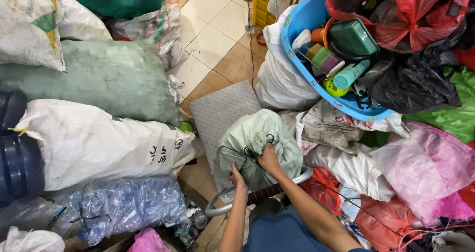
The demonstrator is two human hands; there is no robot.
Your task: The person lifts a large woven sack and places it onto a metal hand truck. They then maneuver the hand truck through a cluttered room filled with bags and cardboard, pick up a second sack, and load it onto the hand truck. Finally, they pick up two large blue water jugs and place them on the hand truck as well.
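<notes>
Blue barrel (17, 153) cut off left

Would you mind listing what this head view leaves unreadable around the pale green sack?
- Pale green sack: contents hidden by its own cloth.
- Left hand and right hand: fingertips buried in folds, grip unclear.
- Metal platform: near end covered by the sack.
- Blue tub: cut off by top edge.

Floor of cream and brown tiles (217, 39), grey metal plate (220, 113) lying on it, big white sacks (94, 143) and a green sack (94, 76) piled on the left, blue tub (297, 19) of plastic things, pink and red bags (420, 168) on the right, bright even light
</notes>
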